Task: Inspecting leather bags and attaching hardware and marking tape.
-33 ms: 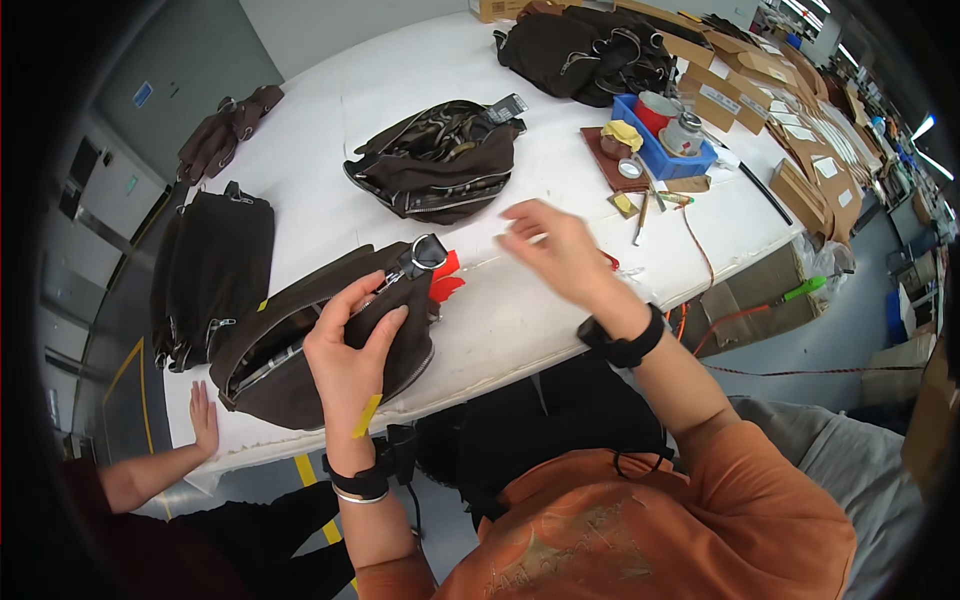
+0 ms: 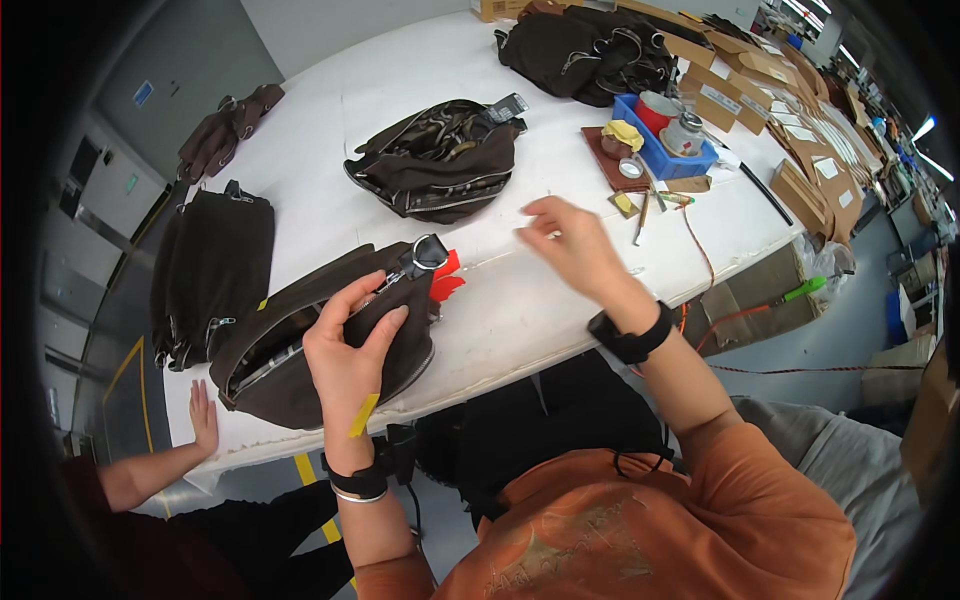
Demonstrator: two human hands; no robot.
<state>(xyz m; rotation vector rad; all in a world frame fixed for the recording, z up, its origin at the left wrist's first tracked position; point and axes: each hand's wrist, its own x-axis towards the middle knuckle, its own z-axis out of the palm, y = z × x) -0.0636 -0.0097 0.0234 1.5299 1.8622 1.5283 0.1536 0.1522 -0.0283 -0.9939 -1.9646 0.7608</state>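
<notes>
A dark brown bag [image 2: 285,395] lies at the near edge of the table, its zipped opening parted and a checked lining showing inside. My left hand [image 2: 345,340] grips its upper side, thumb and fingers closed on the fabric beside a metal clasp. A ring with a black tab [image 2: 430,252] sits just beyond my fingertips, and red pieces [image 2: 446,285] stick out next to it. Raised over the white tabletop to the right, my right hand [image 2: 575,245] is apart from the bag. Its fingers are loosely bent and separated, with nothing visible in them.
Another open bag [image 2: 440,165] lies farther back; stacked dark bags [image 2: 215,270] stand at left. A blue bin [image 2: 665,155] with jars sits at right, near a brush and small tools [image 2: 642,215]. At lower left, a co-worker's hand [image 2: 203,420] rests against the table edge.
My right hand has moved slightly to the right, farther from the bag. My left hand keeps its hold, and the bag has not visibly moved.
</notes>
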